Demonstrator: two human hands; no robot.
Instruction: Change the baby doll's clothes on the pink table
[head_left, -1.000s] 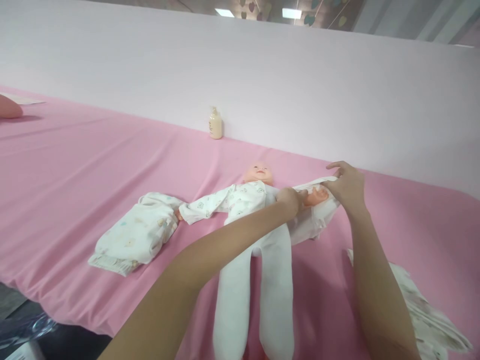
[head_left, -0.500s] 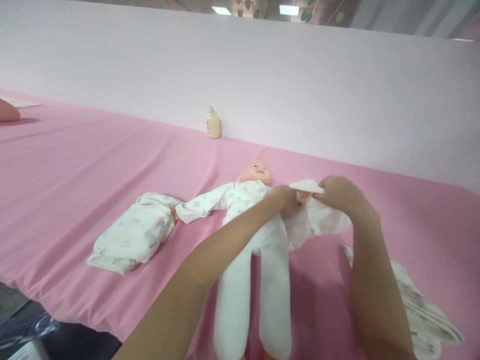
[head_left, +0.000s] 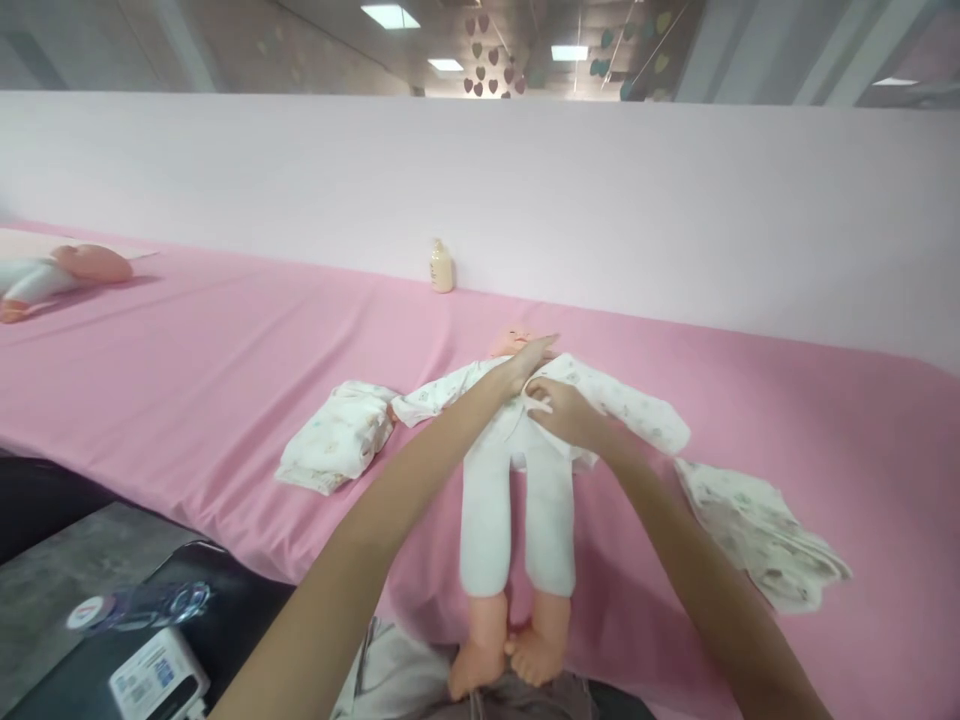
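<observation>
A baby doll [head_left: 486, 540] lies on its back with its feet towards me, in white leggings and a patterned white baby shirt [head_left: 637, 405]. Both shirt sleeves are spread out sideways. My left hand [head_left: 531, 362] rests across the upper chest, fingers stretched out and hiding part of the doll's head. Just below and to the right, my right hand [head_left: 566, 412] pinches the front edge of the shirt between bent fingers. Folded patterned baby clothes [head_left: 337, 435] lie by the left sleeve, and a folded patterned cloth [head_left: 757, 530] lies to the right.
A pump bottle [head_left: 441, 268] stands against the white wall panel [head_left: 300, 180]. Another doll [head_left: 82, 268] lies far left on the pink sheet [head_left: 247, 340]. Below the sheet's front edge, a plastic bottle [head_left: 146, 605] and a white device [head_left: 161, 675] rest on a black seat.
Both hands have moved left from the bunched right sleeve to the doll's chest. That sleeve now lies stretched out flat. The view has tilted up and shows the doll's bare feet.
</observation>
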